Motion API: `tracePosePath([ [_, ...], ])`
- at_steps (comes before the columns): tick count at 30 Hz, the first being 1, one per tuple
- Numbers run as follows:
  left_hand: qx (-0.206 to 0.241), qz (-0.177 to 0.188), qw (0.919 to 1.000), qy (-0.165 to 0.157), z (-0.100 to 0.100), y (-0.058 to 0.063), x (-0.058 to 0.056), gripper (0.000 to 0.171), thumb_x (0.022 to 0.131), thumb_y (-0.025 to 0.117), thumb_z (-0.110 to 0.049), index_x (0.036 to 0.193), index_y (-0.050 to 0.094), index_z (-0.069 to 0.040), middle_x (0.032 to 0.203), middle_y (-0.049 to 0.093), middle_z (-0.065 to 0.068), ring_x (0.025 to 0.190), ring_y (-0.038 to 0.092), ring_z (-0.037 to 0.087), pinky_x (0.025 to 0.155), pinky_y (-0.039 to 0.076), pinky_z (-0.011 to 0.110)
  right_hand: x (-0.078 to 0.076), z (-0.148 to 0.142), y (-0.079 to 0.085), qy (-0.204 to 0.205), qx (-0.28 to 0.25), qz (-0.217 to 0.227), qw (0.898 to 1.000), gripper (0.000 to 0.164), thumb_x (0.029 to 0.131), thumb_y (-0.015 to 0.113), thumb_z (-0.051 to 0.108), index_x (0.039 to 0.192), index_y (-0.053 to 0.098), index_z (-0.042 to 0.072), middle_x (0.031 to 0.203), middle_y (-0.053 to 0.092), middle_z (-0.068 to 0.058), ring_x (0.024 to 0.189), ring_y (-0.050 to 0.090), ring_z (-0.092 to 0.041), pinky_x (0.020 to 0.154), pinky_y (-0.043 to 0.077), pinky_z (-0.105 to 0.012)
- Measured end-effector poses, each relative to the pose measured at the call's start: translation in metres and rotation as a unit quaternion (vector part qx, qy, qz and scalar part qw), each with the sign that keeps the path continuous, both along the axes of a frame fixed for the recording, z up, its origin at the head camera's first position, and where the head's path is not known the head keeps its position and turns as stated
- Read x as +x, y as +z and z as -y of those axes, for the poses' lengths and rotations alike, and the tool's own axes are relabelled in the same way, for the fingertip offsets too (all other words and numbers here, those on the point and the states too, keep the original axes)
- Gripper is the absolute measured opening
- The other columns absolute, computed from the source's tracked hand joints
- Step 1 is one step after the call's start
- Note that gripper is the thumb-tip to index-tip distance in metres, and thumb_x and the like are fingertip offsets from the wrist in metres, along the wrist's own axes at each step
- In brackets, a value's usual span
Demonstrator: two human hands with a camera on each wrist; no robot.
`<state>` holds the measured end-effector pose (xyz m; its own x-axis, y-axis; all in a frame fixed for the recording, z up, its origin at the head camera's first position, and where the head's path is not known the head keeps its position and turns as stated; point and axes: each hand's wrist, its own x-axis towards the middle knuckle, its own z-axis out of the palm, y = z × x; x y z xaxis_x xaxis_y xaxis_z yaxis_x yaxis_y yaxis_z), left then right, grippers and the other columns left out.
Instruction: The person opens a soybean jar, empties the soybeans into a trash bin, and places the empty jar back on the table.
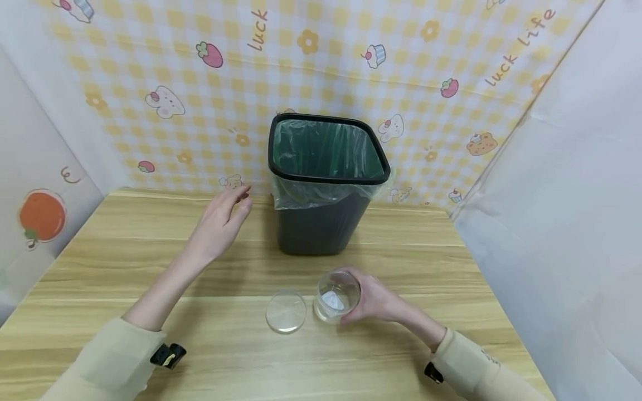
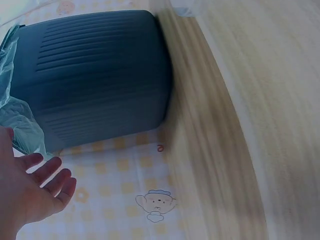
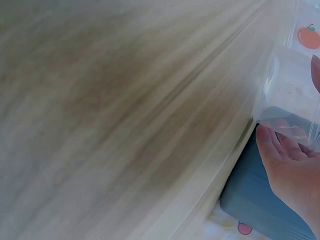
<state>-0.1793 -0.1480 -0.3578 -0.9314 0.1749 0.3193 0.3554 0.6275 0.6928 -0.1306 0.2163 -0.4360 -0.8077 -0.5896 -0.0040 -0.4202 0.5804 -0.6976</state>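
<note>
My right hand [image 1: 373,298] grips a clear round plastic container [image 1: 325,313] from its right side, thumb and fingers curved around the wall. Something white and crumpled-looking [image 1: 332,301] lies inside it; its kind is unclear. Left of the container, a clear round lid [image 1: 286,313] lies flat on the table. Beside the left side of a dark trash bin [image 1: 316,228], my left hand [image 1: 220,223] is held with loosely bent fingers and nothing in them. In the left wrist view, the fingers [image 2: 52,182] appear near the bin's bag.
The bin stands at the back middle, its black rim [image 1: 326,179] lined with a translucent green bag [image 1: 301,195]. Behind it hangs a yellow checked cloth [image 1: 200,128] with printed figures. White sheets border the wooden table [image 1: 225,356] on both sides.
</note>
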Motion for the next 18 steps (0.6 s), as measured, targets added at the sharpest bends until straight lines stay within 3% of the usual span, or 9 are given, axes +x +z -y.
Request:
tracePosePath([
  [5, -0.007, 0.006, 0.9999, 0.007, 0.006, -0.005, 0.004, 0.06, 0.111, 0.035, -0.046, 0.159, 0.036, -0.01, 0.164, 0.038, 0.019, 0.153, 0.029, 0.044, 0.123, 0.022, 0.066, 0.0, 0.001, -0.001, -0.002, -0.005, 0.011, 1.0, 0.096, 0.056, 0.1, 0.018, 0.141, 0.054, 0.016, 0.133, 0.069, 0.0, 0.125, 0.064, -0.024, 0.109, 0.049, -0.041],
  [14, -0.013, 0.022, 0.9996, 0.013, 0.018, -0.02, 0.015, 0.062, 0.109, 0.043, -0.045, 0.161, 0.033, -0.012, 0.162, 0.039, 0.019, 0.151, 0.033, 0.042, 0.119, 0.027, 0.067, 0.002, -0.002, -0.002, 0.008, 0.002, -0.001, 1.0, 0.114, 0.055, 0.101, 0.025, 0.152, 0.044, 0.007, 0.143, 0.062, -0.01, 0.13, 0.06, -0.032, 0.111, 0.047, -0.053],
  [18, -0.032, 0.016, 0.9993, 0.013, 0.021, -0.024, 0.019, 0.065, 0.108, 0.047, -0.046, 0.162, 0.031, -0.015, 0.164, 0.036, 0.02, 0.152, 0.031, 0.045, 0.119, 0.026, 0.069, 0.0, -0.01, 0.0, 0.016, 0.004, 0.008, 1.0, 0.11, 0.061, 0.098, 0.014, 0.154, 0.04, 0.003, 0.146, 0.059, -0.014, 0.13, 0.06, -0.035, 0.11, 0.048, -0.053],
])
